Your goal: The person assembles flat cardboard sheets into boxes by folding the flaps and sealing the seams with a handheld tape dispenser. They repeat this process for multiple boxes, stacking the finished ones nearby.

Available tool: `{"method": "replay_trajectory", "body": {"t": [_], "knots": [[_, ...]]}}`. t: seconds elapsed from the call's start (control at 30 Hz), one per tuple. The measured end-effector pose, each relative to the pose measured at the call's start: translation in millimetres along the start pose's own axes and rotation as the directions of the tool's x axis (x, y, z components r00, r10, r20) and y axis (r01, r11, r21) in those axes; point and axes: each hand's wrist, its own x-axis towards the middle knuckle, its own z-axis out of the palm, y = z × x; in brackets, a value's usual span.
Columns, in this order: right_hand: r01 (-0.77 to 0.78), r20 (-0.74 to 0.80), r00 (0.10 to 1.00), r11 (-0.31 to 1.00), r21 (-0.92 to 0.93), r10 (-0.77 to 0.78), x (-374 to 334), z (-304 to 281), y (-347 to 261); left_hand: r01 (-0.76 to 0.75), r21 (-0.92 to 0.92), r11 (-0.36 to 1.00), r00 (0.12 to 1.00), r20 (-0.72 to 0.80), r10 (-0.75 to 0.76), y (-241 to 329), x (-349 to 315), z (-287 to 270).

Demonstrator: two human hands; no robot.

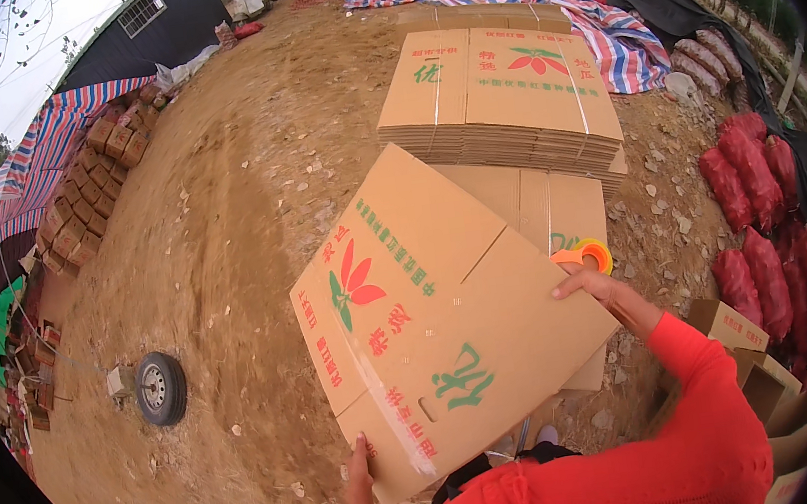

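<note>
A flattened brown cardboard box point(501, 310) with red and green print tilts in front of me. At its lower left edge, my left hand point(357, 467) grips it, most fingers hidden behind the board. My right hand point(589, 285) is closed on the right edge, with the thumb on the printed face. A strip of clear tape point(384, 395) runs across the board near its left end. Just beyond my right hand is an orange and yellow tape roll point(597, 254); I cannot tell whether my fingers touch it.
Ahead stands a strapped stack of flat boxes point(504, 88), with more flat cardboard point(559, 203) below it. Red mesh sacks point(752, 179) and opened boxes point(773, 388) lie to the right. A wheel point(160, 389) is on the dirt at left, packed boxes point(77, 216) beyond it.
</note>
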Motion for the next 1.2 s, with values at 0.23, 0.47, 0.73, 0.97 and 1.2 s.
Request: {"method": "replay_trajectory", "body": {"t": [0.23,0.47,0.73,0.97,1.2], "knots": [[0.163,-0.056,0.983,0.974,-0.155,-0.173,-58,50,-58,-0.003,-0.030,1.000,1.000,0.016,0.003,29,11,59],[0.362,0.059,0.930,0.875,-0.321,-0.363,-149,67,-99,-0.404,0.159,0.901,0.912,0.141,0.385,40,29,129],[0.392,0.104,0.914,0.785,-0.480,-0.392,-211,68,-66,-0.714,-0.193,0.673,0.610,0.301,0.733,224,-144,267],[0.555,0.254,0.791,0.480,-0.679,-0.557,-217,60,-33,-0.847,-0.270,0.458,0.332,0.405,0.852,296,-258,367],[0.440,0.287,0.887,0.471,-0.765,-0.363,-260,89,-22,-0.943,-0.062,0.328,0.275,0.410,0.870,281,-285,370]]}}
